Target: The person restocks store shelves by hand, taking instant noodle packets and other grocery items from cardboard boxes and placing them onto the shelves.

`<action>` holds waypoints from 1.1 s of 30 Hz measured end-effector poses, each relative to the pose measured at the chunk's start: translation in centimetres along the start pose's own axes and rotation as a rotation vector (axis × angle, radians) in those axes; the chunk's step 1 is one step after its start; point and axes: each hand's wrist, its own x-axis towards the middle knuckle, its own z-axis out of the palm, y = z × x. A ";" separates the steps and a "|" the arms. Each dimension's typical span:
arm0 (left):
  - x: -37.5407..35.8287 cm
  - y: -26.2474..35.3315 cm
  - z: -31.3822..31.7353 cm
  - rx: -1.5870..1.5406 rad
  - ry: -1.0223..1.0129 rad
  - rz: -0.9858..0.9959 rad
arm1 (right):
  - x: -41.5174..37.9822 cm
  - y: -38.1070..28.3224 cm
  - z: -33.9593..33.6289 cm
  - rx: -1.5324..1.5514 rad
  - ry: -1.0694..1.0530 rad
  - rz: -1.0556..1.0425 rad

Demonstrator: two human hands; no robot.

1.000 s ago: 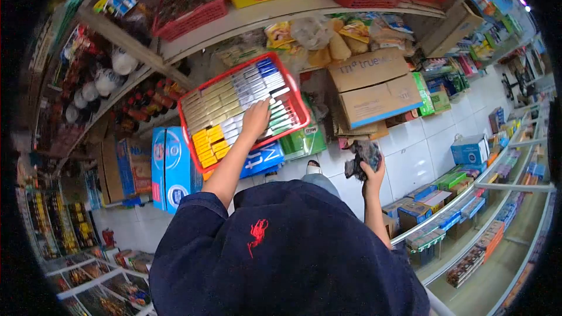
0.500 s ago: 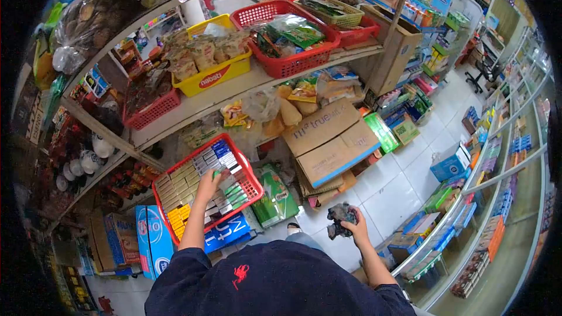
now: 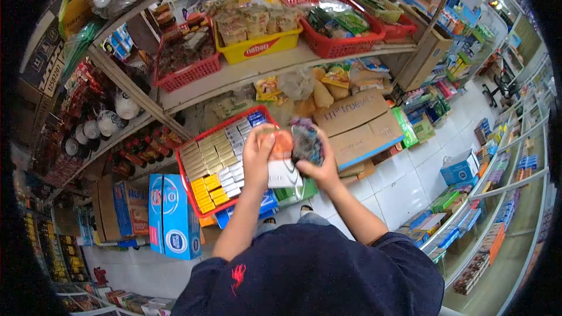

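My left hand (image 3: 256,155) is closed around an orange-and-white pack (image 3: 283,172), its white lower part showing dark print. My right hand (image 3: 324,165) grips a dark, crumpled rag (image 3: 307,144) with purple and teal patches, held right beside the pack. Both hands are raised together in front of me, over the right side of a red plastic basket (image 3: 186,177). Inside it, rows of small gold, white, yellow and blue packs (image 3: 212,157) lie side by side. My hands and forearms hide the basket's right part.
Cardboard boxes (image 3: 363,131) stand right of the basket, and a blue box (image 3: 174,216) stands left of it. The shelf above bears a yellow basket (image 3: 257,48) and a red basket (image 3: 345,44) of packets. A glass display case (image 3: 497,199) curves along the right.
My left hand has come up out of the basket with the pack. My right hand has brought the rag from over the floor at the right to meet it. The view has shifted.
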 end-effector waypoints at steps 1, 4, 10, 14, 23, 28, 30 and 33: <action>-0.6 0.3 -0.5 0.013 0.040 0.039 | 0.0 -0.5 1.4 0.008 -0.005 0.021; -1.0 0.3 -4.4 0.004 0.082 -0.003 | 0.5 1.3 3.2 -0.259 -0.083 -0.116; -0.6 -0.6 -10.6 -0.047 0.151 -0.017 | -2.0 2.6 7.2 -0.386 -0.248 -0.110; -1.7 -1.3 -10.6 -0.097 0.120 -0.102 | -0.1 2.4 8.6 -0.327 -0.060 -0.053; -3.3 -1.3 -13.1 -0.006 0.093 -0.082 | -2.8 3.7 12.0 -0.202 0.014 0.156; -3.0 -0.5 -14.1 -0.065 0.242 0.001 | -5.2 4.6 13.5 -0.167 0.013 0.197; -2.9 -0.9 -14.4 -0.090 0.230 0.020 | -6.0 3.9 14.0 -0.190 0.034 0.238; -4.1 -0.7 -13.6 -0.009 0.053 -0.067 | -5.1 4.1 13.6 -0.026 0.158 0.332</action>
